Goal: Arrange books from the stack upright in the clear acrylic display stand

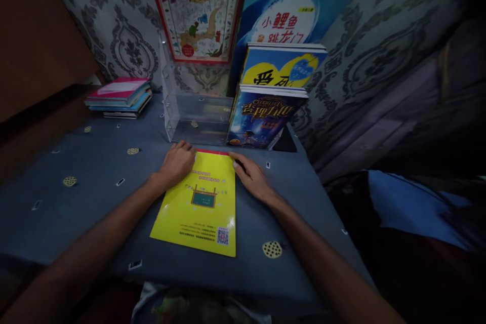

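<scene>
A thin yellow book (201, 207) lies flat on the blue cloth-covered table (94, 197), back cover up, with a red edge at its far end. My left hand (177, 162) rests on the book's far left corner, fingers curled over the edge. My right hand (252, 177) lies at the book's far right edge, fingers touching the corner. Whether either hand grips the book I cannot tell. Just beyond the book stands a clear acrylic rack (190, 111), empty in its left part.
Two upright books (266, 116) lean in the rack's right side, larger picture books (197, 10) propped against the patterned wall behind. A stack of books (119, 97) lies at the far left. A dark bed or seat with blue fabric (410, 207) is right of the table.
</scene>
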Demonstrator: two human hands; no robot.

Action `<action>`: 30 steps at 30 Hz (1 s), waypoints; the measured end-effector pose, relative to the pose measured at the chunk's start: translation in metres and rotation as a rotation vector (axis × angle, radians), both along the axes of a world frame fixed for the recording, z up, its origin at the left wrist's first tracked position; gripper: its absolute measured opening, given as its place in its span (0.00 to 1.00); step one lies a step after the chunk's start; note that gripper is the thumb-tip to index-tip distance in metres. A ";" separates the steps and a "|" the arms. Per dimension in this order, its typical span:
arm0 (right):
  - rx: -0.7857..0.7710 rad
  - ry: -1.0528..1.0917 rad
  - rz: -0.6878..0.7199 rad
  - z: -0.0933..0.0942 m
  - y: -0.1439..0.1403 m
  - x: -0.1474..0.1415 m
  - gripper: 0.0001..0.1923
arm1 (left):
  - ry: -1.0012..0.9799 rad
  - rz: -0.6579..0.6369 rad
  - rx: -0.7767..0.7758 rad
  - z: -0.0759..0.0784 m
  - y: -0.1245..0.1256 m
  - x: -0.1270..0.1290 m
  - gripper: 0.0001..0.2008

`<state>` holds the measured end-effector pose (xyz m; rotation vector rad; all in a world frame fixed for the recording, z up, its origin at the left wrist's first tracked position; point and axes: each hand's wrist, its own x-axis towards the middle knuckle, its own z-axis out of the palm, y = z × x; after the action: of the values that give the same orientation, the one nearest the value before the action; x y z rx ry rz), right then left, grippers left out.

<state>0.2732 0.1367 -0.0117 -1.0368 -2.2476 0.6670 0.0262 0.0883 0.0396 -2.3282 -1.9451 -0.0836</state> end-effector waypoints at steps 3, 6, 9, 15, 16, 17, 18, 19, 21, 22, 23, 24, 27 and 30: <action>0.009 0.010 0.019 0.000 0.000 0.000 0.23 | -0.112 -0.086 0.017 -0.011 0.002 0.003 0.16; 0.013 0.023 0.030 -0.001 0.000 0.000 0.23 | -0.225 -0.184 0.037 -0.021 0.003 0.004 0.18; 0.022 0.028 0.044 -0.002 0.001 0.001 0.23 | -0.297 -0.285 0.018 -0.027 0.002 0.007 0.19; 0.056 0.012 0.057 -0.005 0.002 0.001 0.22 | -0.342 -0.387 -0.059 -0.030 -0.003 0.019 0.23; 0.061 0.006 0.057 -0.005 0.002 0.001 0.22 | -0.338 -0.390 -0.076 -0.030 -0.004 0.021 0.23; 0.067 0.003 0.059 -0.005 0.002 0.001 0.22 | -0.331 -0.394 -0.092 -0.029 -0.005 0.023 0.23; 0.074 0.003 0.062 -0.006 0.002 0.001 0.22 | -0.323 -0.398 -0.105 -0.029 -0.006 0.024 0.24; 0.079 0.003 0.068 -0.006 0.002 0.001 0.22 | -0.315 -0.403 -0.112 -0.029 -0.007 0.025 0.24; 0.088 -0.001 0.078 -0.007 0.002 0.001 0.22 | -0.302 -0.412 -0.117 -0.028 -0.007 0.026 0.24; 0.094 -0.005 0.079 -0.008 0.002 0.001 0.22 | -0.296 -0.414 -0.115 -0.028 -0.008 0.027 0.24; 0.097 -0.008 0.077 -0.008 0.002 0.001 0.22 | -0.291 -0.414 -0.112 -0.027 -0.008 0.027 0.24; 0.101 -0.010 0.073 -0.009 0.002 0.000 0.22 | -0.287 -0.414 -0.108 -0.027 -0.008 0.026 0.24; 0.109 -0.007 0.069 -0.007 0.001 0.000 0.22 | -0.276 -0.414 -0.094 -0.028 -0.008 0.026 0.24; 0.109 -0.005 0.075 -0.005 0.001 0.001 0.21 | -0.269 -0.411 -0.095 -0.030 -0.009 0.026 0.24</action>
<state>0.2739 0.1373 -0.0166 -0.9068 -2.3094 0.5662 0.0522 0.0797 0.0101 -2.8757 -1.5610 -0.3608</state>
